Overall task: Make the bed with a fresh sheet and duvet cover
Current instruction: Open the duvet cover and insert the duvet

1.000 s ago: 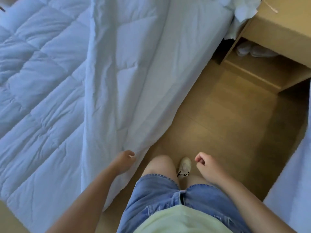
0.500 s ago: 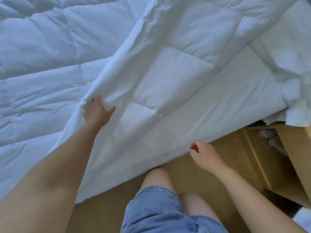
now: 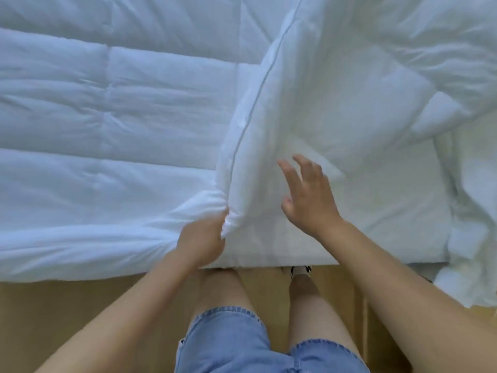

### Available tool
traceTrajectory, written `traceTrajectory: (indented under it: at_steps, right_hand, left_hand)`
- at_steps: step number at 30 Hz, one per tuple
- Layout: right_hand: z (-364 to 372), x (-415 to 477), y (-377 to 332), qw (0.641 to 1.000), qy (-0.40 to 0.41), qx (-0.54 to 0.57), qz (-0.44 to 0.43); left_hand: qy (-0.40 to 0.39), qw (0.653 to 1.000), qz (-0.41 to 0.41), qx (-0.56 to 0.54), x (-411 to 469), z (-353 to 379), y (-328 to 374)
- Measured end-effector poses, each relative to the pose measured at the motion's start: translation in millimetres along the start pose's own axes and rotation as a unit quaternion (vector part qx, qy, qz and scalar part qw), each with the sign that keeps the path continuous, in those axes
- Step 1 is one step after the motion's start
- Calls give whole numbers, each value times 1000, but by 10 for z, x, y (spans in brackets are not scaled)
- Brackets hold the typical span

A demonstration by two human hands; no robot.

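A white quilted duvet (image 3: 107, 125) covers the left and far part of the bed. A thin white duvet cover (image 3: 336, 84) lies over its right part, with its seamed edge running from the top down to the near side. My left hand (image 3: 204, 238) grips a bunched fold at the near end of that edge, by the bed's front side. My right hand (image 3: 309, 195) hovers over the cover just right of it, fingers spread and holding nothing.
Crumpled white bedding (image 3: 473, 216) hangs off the bed at the right. Wooden floor (image 3: 67, 313) runs along the near side, where my legs in denim shorts (image 3: 242, 343) stand close against the bed.
The view has swung square onto the bed. My left hand slid down the cover's edge to the near side and bunched it. My right hand rose from beside the bed and opened over the cover.
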State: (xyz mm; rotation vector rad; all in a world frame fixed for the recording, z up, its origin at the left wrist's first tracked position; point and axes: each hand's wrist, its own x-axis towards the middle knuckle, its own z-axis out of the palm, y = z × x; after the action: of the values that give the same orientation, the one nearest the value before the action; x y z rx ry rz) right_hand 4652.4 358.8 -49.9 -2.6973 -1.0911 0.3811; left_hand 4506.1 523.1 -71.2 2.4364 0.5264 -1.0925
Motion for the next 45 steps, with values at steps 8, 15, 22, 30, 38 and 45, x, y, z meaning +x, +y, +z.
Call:
traceTrajectory:
  at_steps: [8, 15, 22, 30, 38, 45]
  right_hand:
    - [1, 279, 441, 846, -187, -335, -369]
    - [385, 250, 213, 865, -248, -261, -350]
    - [278, -1663, 708, 840, -420, -85, -334]
    - [-429, -327, 1087, 994, -53, 75, 65]
    - [63, -804, 1588, 966, -99, 21, 240]
    - [-75, -2857, 1970, 895, -320, 116, 287]
  left_hand:
    - [79, 983, 78, 149, -1027, 1078, 115]
    - [145, 956, -124, -224, -489, 917, 371]
    - [88, 840, 33, -535, 568, 534, 1640]
    - [44, 951, 184, -243, 581, 663, 2421]
    - [211, 928, 293, -91, 30, 539, 2304]
    - [-45, 970, 232, -65, 470, 458, 3412]
